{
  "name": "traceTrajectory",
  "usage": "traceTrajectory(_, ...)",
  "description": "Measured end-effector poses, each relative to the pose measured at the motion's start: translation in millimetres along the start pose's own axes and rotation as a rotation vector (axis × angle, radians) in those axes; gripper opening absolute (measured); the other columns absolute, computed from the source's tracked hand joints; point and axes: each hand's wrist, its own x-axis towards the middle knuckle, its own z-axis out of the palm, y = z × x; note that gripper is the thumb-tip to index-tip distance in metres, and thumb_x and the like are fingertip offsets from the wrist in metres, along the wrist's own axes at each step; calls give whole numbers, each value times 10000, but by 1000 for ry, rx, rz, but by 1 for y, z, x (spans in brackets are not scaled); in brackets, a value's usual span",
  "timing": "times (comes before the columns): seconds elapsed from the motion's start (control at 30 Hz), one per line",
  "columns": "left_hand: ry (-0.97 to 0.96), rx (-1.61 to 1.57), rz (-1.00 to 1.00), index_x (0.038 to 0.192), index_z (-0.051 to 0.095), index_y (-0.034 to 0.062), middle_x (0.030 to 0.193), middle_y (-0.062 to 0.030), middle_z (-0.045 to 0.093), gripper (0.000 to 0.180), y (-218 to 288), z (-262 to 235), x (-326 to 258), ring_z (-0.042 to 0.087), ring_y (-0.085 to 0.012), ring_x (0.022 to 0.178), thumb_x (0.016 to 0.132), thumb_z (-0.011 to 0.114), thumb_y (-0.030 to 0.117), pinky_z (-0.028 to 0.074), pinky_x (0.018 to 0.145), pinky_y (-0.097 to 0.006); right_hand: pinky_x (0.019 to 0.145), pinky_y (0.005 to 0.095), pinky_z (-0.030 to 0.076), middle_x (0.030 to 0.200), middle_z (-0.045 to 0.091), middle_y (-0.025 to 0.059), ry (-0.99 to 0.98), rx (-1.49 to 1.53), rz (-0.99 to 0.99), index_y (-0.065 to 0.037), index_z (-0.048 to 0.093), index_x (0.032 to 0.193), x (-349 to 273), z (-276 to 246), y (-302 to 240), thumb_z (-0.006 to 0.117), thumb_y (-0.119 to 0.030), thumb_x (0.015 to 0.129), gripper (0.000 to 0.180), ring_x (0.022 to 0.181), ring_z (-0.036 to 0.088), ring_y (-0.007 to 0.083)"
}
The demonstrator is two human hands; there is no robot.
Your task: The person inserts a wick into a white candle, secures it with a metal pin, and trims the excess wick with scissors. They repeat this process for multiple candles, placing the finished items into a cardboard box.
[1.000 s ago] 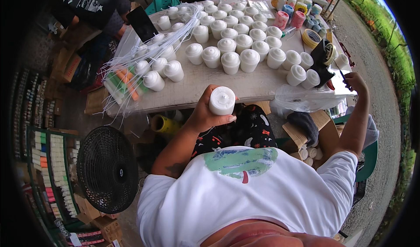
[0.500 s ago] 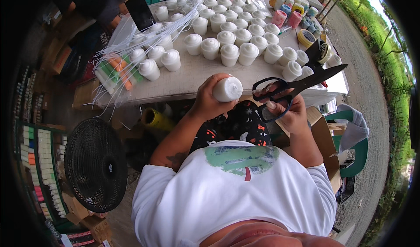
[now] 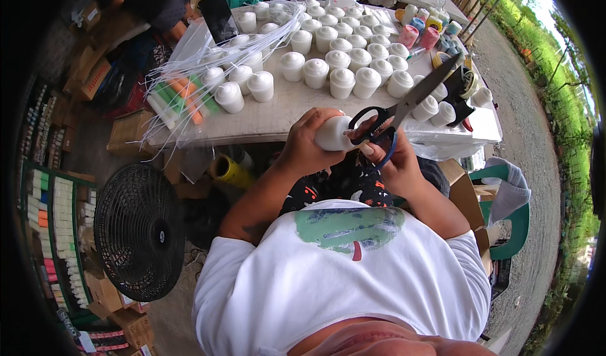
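Observation:
My left hand [image 3: 304, 142] is wrapped round a smooth white candle [image 3: 331, 134], tipped on its side with one end facing right. My right hand [image 3: 396, 166] has its fingers through the dark handles of large scissors [image 3: 413, 100], whose blades point up and to the right, away from the candle. The right fingertips are at the candle's end; whether they touch it or pinch something small there, I cannot tell. Beyond my hands, several similar white candles [image 3: 342, 83] with peaked tops stand in rows on the pale table [image 3: 284, 113].
Long thin white strands [image 3: 189, 72] lie across the table's left side, over orange and green sticks [image 3: 183, 97]. A phone [image 3: 218, 18] stands behind them. Coloured spools [image 3: 429, 38] and tape rolls [image 3: 468, 84] are at the right. A black fan [image 3: 140, 233] stands at lower left.
My right hand has moved left to the candle's end, and the scissors have swung to point more steeply upward. The candle has turned so its end faces right. The view has shifted slightly.

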Motion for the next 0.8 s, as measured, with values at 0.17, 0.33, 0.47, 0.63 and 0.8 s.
traceTrajectory(0.17,10,-1,13,1076,549,73,989,-115,618,542,1,0,-3,631,-289,896,580,764,81,509,780,-377,843,325,483,1105,510,114,145,38,-371,-50,414,1161,1,-5,-37,504,-12,908,271,1082,559,258)
traceTrajectory(0.33,-1,-42,23,1074,546,72,988,-112,623,531,6,7,-2,635,-268,889,590,764,80,510,776,-366,770,288,480,1125,531,98,25,90,-157,-55,412,1153,-4,-3,-17,525,7,900,284,1093,563,249)
traceTrajectory(0.47,-34,-47,5,1074,543,68,982,-97,629,526,8,10,4,634,-226,889,599,769,82,504,789,-350,733,253,493,1109,551,115,95,-4,-12,-54,399,1165,-11,1,-10,557,-40,901,308,1010,570,164)
traceTrajectory(0.63,-40,-36,-28,1072,546,69,981,-94,629,524,8,7,0,630,-210,895,599,775,79,497,798,-341,808,360,518,1131,500,125,151,85,-356,-68,394,1162,-1,-3,-42,501,14,907,289,1079,555,241)
traceTrajectory(0.8,-20,-85,-39,1065,551,69,984,-95,630,515,8,10,2,626,-208,920,603,777,77,495,807,-341,793,374,531,1126,483,119,-51,-15,-25,-77,369,1171,-8,-9,-10,492,32,905,312,1154,522,286)
